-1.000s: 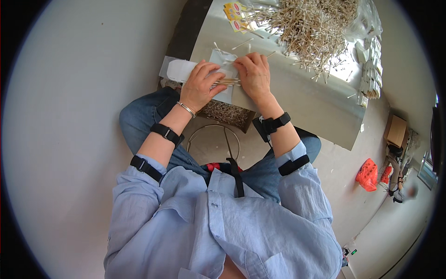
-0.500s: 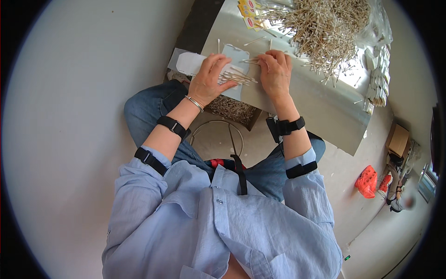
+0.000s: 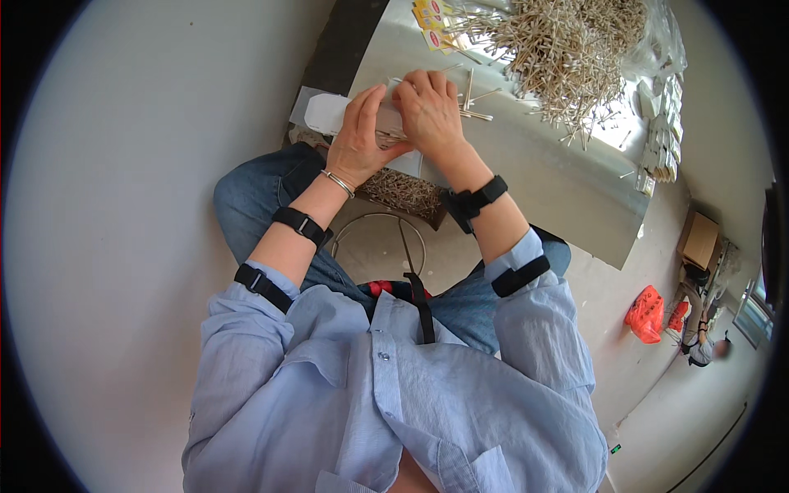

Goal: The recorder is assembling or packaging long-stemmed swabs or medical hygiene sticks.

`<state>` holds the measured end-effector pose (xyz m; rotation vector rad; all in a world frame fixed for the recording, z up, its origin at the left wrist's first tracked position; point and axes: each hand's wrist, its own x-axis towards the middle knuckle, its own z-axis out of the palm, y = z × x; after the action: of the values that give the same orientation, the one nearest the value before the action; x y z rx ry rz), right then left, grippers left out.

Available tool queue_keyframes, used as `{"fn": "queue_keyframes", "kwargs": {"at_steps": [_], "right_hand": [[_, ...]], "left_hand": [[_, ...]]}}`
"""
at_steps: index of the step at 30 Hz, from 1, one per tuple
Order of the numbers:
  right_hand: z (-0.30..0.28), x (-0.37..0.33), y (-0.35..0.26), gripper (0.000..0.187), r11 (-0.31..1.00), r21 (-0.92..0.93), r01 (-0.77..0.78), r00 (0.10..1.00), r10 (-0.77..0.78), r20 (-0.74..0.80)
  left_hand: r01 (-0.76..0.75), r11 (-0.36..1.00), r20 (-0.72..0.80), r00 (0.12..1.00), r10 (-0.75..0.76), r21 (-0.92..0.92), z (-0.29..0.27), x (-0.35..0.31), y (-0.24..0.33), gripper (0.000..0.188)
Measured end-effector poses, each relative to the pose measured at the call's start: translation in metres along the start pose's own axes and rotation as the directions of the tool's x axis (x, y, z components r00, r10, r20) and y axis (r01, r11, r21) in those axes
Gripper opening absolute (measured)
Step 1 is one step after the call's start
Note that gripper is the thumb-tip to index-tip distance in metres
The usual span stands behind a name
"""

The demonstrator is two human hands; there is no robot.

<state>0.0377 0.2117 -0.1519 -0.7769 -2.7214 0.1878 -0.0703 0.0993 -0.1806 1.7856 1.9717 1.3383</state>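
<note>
My left hand (image 3: 358,135) is curled around a bundle of cotton swabs (image 3: 389,141), thumb on the near side. A white card piece (image 3: 323,113) sticks out to the left of that hand, at the table's left edge. My right hand (image 3: 431,113) is close beside it, its fingers bent down over the bundle. Those right fingertips are partly hidden, but they appear closed on swabs. A few loose cotton swabs (image 3: 477,116) stick out or lie just right of this hand. Under both hands, a pale sheet is mostly covered.
A large heap of cotton swabs (image 3: 567,57) lies on the metal table (image 3: 551,185), beside a clear plastic bag (image 3: 664,49). Yellow cards (image 3: 431,18) and stacked white packs (image 3: 662,144) flank it. Below the edge is a swab-filled box (image 3: 431,220). Another person (image 3: 701,349) is far right.
My right hand has moved left to meet my left hand and now covers part of the swab bundle. The loose swabs on the table to its right are uncovered.
</note>
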Motion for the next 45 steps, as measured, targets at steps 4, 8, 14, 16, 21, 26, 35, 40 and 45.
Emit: {"fn": "queue_keyframes", "kwargs": {"at_steps": [4, 8, 14, 16, 21, 26, 35, 40, 45], "right_hand": [[-0.01, -0.031, -0.013, 0.014, 0.983, 0.113, -0.144, 0.982, 0.157, -0.109], [-0.018, -0.062, 0.007, 0.022, 0.94, 0.172, -0.296, 0.918, 0.33, -0.222], [-0.022, -0.067, 0.036, 0.019, 0.909, 0.155, -0.387, 0.889, 0.412, -0.199], [-0.018, -0.062, 0.039, 0.016, 0.921, 0.127, -0.368, 0.901, 0.387, -0.195], [-0.011, -0.05, 0.027, 0.01, 0.936, 0.14, -0.324, 0.927, 0.344, -0.15], [-0.011, -0.054, 0.004, 0.018, 0.936, 0.215, -0.278, 0.94, 0.311, -0.141], [-0.013, -0.076, 0.017, 0.017, 0.867, 0.251, -0.429, 0.865, 0.475, -0.163], [-0.006, -0.061, 0.009, 0.014, 0.87, 0.288, -0.4, 0.882, 0.45, -0.137], [-0.009, -0.058, 0.003, 0.02, 0.883, 0.344, -0.32, 0.907, 0.391, -0.159]], "left_hand": [[-0.036, 0.996, 0.071, 0.997, 0.03, 0.085, -0.003, 0.003, 0.0, 0.072], [-0.146, 0.982, 0.151, 0.98, 0.127, 0.118, -0.004, 0.006, 0.003, 0.047], [-0.151, 0.984, 0.197, 0.972, 0.131, 0.095, -0.006, 0.007, 0.002, 0.04], [-0.15, 0.984, 0.212, 0.969, 0.127, 0.095, -0.005, 0.006, 0.001, 0.042], [-0.08, 0.993, 0.181, 0.981, 0.063, 0.087, -0.006, 0.006, 0.005, 0.057], [0.006, 0.995, 0.168, 0.986, -0.023, 0.103, -0.005, 0.003, 0.004, 0.075], [-0.024, 0.996, 0.175, 0.985, 0.008, 0.087, -0.005, 0.002, 0.004, 0.072], [-0.051, 0.995, 0.191, 0.981, 0.034, 0.083, -0.007, 0.005, 0.008, 0.072], [0.005, 0.999, 0.239, 0.971, -0.013, 0.035, -0.01, 0.006, 0.008, 0.08]]}}
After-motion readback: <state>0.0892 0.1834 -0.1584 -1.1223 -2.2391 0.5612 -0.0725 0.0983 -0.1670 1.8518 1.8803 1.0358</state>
